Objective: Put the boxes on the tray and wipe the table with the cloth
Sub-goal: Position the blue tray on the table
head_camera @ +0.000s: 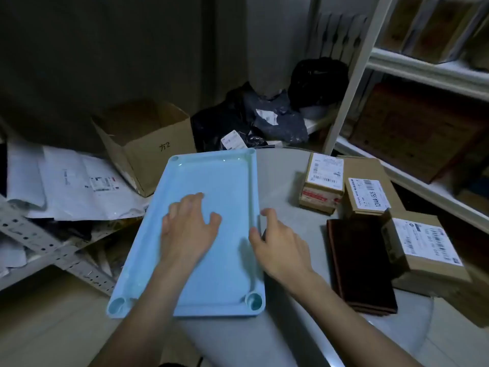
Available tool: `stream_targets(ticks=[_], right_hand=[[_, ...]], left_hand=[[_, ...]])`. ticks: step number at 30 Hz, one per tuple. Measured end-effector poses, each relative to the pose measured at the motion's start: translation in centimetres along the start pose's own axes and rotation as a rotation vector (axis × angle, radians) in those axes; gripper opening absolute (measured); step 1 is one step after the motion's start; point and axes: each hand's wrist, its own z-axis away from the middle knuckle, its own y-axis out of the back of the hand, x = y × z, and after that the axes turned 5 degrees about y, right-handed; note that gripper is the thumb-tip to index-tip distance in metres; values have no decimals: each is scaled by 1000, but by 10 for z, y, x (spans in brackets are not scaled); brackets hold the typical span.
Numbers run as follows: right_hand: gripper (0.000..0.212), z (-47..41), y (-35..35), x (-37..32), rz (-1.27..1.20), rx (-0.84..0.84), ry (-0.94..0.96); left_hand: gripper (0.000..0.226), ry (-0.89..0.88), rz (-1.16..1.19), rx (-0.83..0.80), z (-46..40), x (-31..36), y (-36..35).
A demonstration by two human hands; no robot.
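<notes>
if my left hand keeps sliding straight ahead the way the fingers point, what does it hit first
Probably the far rim of the blue tray. Your left hand lies flat inside the tray with nothing between the fingertips and that rim. Beyond it stands the open cardboard box, slightly to the left; depth there is unclear.

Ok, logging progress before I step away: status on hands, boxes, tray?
Left hand flat on blue tray, right hand at its right rim, holding nothing. Three boxes on table, none loaded. Dark cloth untouched.
</notes>
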Motion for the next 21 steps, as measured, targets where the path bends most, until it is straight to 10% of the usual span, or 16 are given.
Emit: stream_targets(ticks=[5, 21], right_hand=[[42, -15, -22, 2, -107, 42, -20], [42, 5, 7, 39, -213, 231, -69]], left_hand=[[80, 380, -122, -76, -19, -67, 5], [70, 238, -69, -51, -2, -10, 13]])
